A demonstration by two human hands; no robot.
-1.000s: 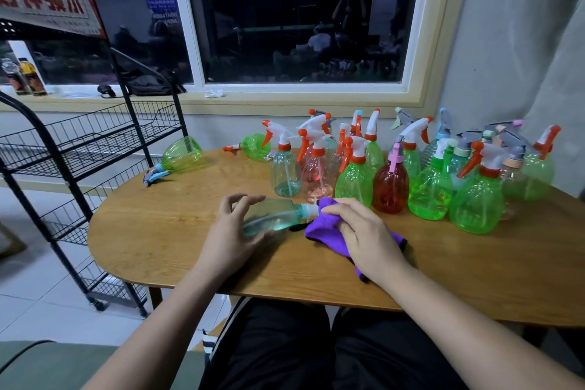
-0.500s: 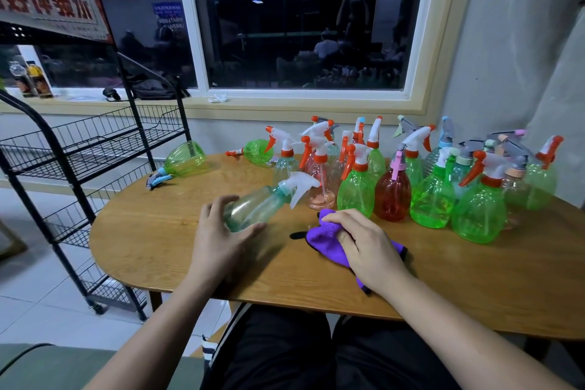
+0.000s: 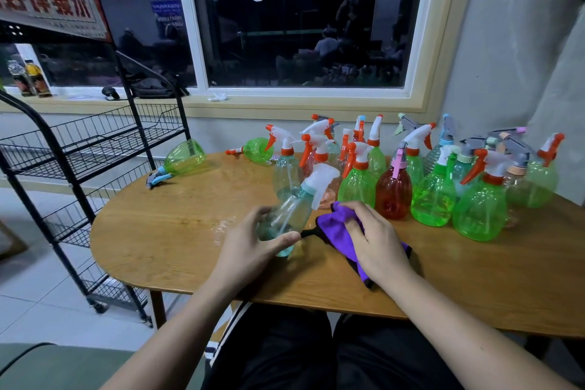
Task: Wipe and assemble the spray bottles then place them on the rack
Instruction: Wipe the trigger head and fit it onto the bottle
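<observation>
Lifting bottle (image 3: 291, 212) off table (image 3: 158, 231), where it lay flat before | left hand (image 3: 253, 247) gripped it | right hand (image 3: 376, 241) clutched cloth (image 3: 335, 225) | wiping probably next

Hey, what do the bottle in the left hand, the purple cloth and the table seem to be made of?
Bottle: clear, glossy plastic, tinted pale blue-green; what lies behind shows through it.
Cloth: soft purple fabric, probably microfibre; it bunches in folds where the right hand grips it.
Table: wood or wood-look laminate, smooth with a slight sheen; grain lines show.
</observation>
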